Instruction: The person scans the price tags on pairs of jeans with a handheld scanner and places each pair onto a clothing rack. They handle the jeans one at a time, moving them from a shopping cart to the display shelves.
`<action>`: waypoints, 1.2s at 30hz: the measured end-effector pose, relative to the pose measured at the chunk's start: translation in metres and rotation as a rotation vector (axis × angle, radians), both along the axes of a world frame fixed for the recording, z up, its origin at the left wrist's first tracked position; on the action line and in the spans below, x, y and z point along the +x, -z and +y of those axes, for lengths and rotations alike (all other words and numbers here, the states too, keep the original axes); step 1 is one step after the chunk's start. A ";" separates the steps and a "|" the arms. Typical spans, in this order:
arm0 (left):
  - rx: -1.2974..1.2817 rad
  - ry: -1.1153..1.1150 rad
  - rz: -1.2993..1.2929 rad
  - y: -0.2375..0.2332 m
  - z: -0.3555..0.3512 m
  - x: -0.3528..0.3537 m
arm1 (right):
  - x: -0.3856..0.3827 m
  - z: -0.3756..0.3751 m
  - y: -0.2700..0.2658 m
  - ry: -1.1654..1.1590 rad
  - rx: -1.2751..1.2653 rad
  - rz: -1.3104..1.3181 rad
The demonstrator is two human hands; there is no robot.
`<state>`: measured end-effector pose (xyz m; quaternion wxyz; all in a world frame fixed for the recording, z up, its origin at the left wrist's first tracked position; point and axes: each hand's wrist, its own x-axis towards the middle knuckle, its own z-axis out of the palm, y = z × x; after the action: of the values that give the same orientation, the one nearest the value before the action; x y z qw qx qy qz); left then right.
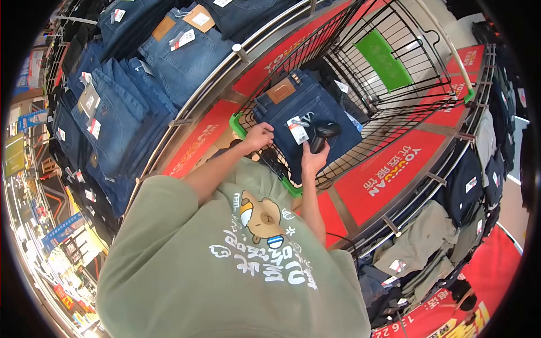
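In my right hand (314, 159) is a black handheld barcode scanner (326, 132), its head over folded dark blue jeans (315, 107). The jeans lie in the shopping cart (389, 107), a brown patch (280, 90) at their waistband. Just left of the scanner, a white price tag (297, 130) rests on the denim. My left hand (260, 137) is at the jeans' left edge, beside the cart's near rim. Its fingers are curled together; what they pinch, if anything, is too small to make out.
Stacked blue jeans (186, 62) with tags fill the display at left, behind a metal rail (203, 84). Folded dark and olive garments (422, 236) lie on the right display. Red printed panels (375, 174) run along both displays. A green plate (384, 60) hangs on the cart.
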<state>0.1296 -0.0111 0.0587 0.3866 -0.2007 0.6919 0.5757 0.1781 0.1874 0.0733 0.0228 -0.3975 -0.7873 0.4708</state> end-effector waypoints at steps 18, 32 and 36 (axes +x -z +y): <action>-0.099 0.152 0.299 0.015 0.027 0.014 | -0.007 0.039 -0.044 -0.187 0.045 -0.017; -0.292 0.764 0.895 -0.052 -0.054 0.024 | 0.027 0.030 -0.030 -0.484 0.386 0.062; -0.300 0.814 0.997 -0.049 -0.049 0.024 | 0.036 0.031 -0.035 -0.523 0.407 0.161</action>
<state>0.1537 -0.0604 0.1073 0.1747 0.3156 0.8814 0.3049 0.2141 0.2187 0.1085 0.0419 -0.1310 -0.9361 0.3238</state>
